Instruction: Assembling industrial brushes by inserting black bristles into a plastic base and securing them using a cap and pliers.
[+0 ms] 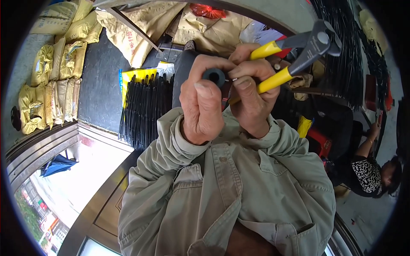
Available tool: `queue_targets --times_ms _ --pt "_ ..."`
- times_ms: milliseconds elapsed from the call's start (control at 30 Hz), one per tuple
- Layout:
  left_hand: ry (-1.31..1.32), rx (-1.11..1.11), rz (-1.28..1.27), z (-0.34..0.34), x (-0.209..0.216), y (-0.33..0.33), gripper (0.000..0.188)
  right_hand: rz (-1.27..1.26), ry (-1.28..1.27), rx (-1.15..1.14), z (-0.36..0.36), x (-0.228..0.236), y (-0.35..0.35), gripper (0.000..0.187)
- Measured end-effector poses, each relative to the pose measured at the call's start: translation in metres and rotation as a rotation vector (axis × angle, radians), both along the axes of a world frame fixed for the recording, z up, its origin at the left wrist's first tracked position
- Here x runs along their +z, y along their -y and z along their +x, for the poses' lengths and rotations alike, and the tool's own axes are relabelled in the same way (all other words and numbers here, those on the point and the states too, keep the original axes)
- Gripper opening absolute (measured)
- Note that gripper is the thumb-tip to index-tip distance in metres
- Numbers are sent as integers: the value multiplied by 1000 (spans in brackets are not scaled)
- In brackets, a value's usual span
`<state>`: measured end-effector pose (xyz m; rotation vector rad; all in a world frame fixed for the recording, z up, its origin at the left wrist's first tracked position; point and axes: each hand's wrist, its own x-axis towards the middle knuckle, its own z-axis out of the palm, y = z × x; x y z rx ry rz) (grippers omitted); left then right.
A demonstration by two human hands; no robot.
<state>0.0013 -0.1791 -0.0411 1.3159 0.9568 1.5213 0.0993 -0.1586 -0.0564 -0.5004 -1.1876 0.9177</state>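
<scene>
My left hand (200,100) is closed around a black, round tube-like piece (215,77) whose open end faces up. Close beside it, my right hand (253,96) grips end-cutting pincers (314,49) by their yellow handles, the dark jaws pointing away to the upper right. The thumb and forefinger of that hand meet near a tiny light-coloured bit (234,79) at the tube's side; what it is, I cannot make out. Both hands are almost touching, raised before my chest. Some fingers are hidden behind the tube and the handles.
A bundle of thin black rods (145,109) stands left of my hands by a yellow sheet. More long black strips (341,55) hang at the right. Stacked paper sacks (53,102) line the left wall. A person in a patterned sleeve (366,176) sits at the right.
</scene>
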Motion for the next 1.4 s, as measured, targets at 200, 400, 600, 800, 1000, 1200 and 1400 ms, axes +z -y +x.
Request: queue_targets --times_ms 200,400,600,800,1000,1200,1400 --pt "29 -31 34 -2 -2 -6 59 147 454 -273 20 12 -3 11" --pt "-7 -68 15 1 -5 -3 58 273 552 -343 21 9 -12 10" --pt "6 -99 23 0 -7 -5 59 318 461 -218 27 0 -22 11" --pt "27 -127 -23 2 -3 -8 59 376 492 -105 28 3 -23 18" --pt "-5 -133 -15 0 -8 -9 59 329 499 -100 27 1 -23 18" --pt "-27 -70 25 3 -7 -9 57 217 371 -64 18 -6 -18 20" --pt "-109 -59 33 0 -8 -9 57 156 296 -122 8 -12 -15 21"
